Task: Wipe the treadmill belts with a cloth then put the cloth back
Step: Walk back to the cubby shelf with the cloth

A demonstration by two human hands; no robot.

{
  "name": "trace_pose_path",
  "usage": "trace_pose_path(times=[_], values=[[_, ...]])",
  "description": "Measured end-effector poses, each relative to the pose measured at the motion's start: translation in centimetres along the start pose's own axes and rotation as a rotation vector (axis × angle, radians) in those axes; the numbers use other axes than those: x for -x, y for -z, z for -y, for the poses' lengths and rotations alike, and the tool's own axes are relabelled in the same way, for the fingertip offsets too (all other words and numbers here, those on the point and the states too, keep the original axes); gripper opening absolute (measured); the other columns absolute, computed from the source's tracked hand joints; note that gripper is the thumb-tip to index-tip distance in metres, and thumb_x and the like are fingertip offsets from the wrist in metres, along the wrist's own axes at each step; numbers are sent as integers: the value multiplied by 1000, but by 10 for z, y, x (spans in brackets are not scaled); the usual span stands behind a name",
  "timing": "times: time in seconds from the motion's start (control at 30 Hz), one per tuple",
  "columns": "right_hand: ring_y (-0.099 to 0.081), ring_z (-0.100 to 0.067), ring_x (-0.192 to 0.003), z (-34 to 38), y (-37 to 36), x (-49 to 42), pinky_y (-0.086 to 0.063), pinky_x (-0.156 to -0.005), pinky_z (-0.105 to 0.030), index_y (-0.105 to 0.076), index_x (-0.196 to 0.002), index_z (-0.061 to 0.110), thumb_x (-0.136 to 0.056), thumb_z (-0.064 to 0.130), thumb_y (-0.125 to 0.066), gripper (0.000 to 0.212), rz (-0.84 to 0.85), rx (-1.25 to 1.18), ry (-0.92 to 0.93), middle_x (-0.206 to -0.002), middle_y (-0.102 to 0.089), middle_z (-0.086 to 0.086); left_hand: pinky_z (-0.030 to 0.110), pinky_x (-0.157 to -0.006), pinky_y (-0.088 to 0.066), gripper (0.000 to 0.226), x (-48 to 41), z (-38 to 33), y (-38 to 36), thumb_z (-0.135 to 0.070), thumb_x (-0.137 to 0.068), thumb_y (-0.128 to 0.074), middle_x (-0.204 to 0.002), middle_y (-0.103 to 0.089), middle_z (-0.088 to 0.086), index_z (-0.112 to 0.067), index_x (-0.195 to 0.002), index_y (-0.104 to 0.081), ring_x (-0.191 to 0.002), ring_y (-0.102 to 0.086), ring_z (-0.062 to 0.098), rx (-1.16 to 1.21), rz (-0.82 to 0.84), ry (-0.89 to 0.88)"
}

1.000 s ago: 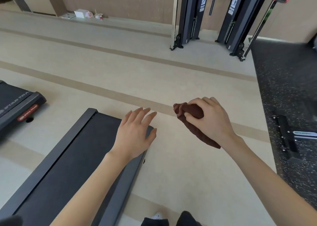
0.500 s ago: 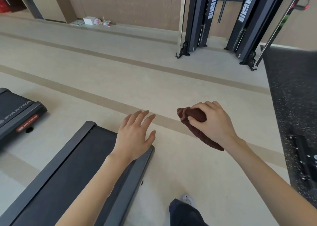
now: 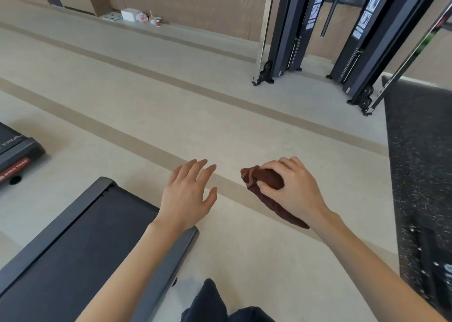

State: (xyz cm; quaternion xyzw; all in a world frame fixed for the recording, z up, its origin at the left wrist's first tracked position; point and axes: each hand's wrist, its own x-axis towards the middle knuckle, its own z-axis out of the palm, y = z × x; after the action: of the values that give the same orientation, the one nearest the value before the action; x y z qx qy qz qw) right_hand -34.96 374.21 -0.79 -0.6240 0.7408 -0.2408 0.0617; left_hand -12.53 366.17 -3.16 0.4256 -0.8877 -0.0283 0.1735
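Note:
A dark treadmill belt with grey side rails fills the lower left. My left hand hovers flat over the belt's far right corner, fingers spread, holding nothing. A bunched dark brown cloth hangs over the pale floor to the right of the treadmill, with my right hand closed around it. A second treadmill with a red label shows at the left edge.
Two black cable-machine towers stand at the back, near the wall. A dark speckled rubber mat covers the floor on the right. Small boxes and bags sit by the far wall. My dark trouser leg is at the bottom.
The view has shifted forward past the treadmill's end, so both hands now sit lower in the frame. My right hand still grips the cloth, and the left stays spread.

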Motion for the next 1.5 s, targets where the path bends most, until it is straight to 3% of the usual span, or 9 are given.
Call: trace_pose_path(times=[0.2,0.4,0.63,0.8,1.23,1.5], values=[[-40,-7,-96,-16,-29,-66,-39,-67,-24,-65,-104,35,-82,40,-63,23,48,8,52,-94,-57,15,44,-102,-37,45,-56,31,-32,-31,-85,-61,-133,-55,6,-17,-127,-57,-125,-49,29,20,57,29],[-40,-10,-101,-17,-47,-178,-40,-69,-25,-61,-114,40,-86,40,-59,29,64,48,99,-101,-55,15,46,-103,-39,46,-150,86,-45,-31,-85,-62,-132,-55,6,-16,-129,-55,-125,-49,30,26,12,23],[-42,-10,-100,-14,-62,-306,-43,-68,-27,-61,-115,41,-86,33,-63,30,-48,9,116,-111,-49,17,45,-99,-43,46,-256,152,-50,-28,-80,-68,-127,-60,6,-15,-123,-60,-119,-54,30,2,-36,-11],[-41,-7,-99,-27,-80,-373,-37,-68,-25,-61,-110,44,-86,35,-62,25,-41,-42,95,-105,-48,22,44,-97,-44,45,-311,185,-63,-27,-80,-69,-125,-60,7,-14,-122,-61,-118,-55,30,-15,-34,-4],[-45,-9,-100,-119,-113,-582,-38,-69,-26,-64,-106,38,-84,36,-66,22,36,-113,109,-102,-56,18,42,-98,-42,45,-500,221,-122,-28,-81,-66,-125,-60,6,-15,-123,-60,-119,-54,29,-67,-9,111],[-45,-9,-100,-148,-119,-714,-38,-69,-27,-66,-105,36,-83,35,-67,23,94,-144,221,-94,-50,20,39,-104,-35,46,-601,227,-146,-33,-85,-59,-133,-54,2,-20,-129,-54,-127,-46,25,-23,10,273]])
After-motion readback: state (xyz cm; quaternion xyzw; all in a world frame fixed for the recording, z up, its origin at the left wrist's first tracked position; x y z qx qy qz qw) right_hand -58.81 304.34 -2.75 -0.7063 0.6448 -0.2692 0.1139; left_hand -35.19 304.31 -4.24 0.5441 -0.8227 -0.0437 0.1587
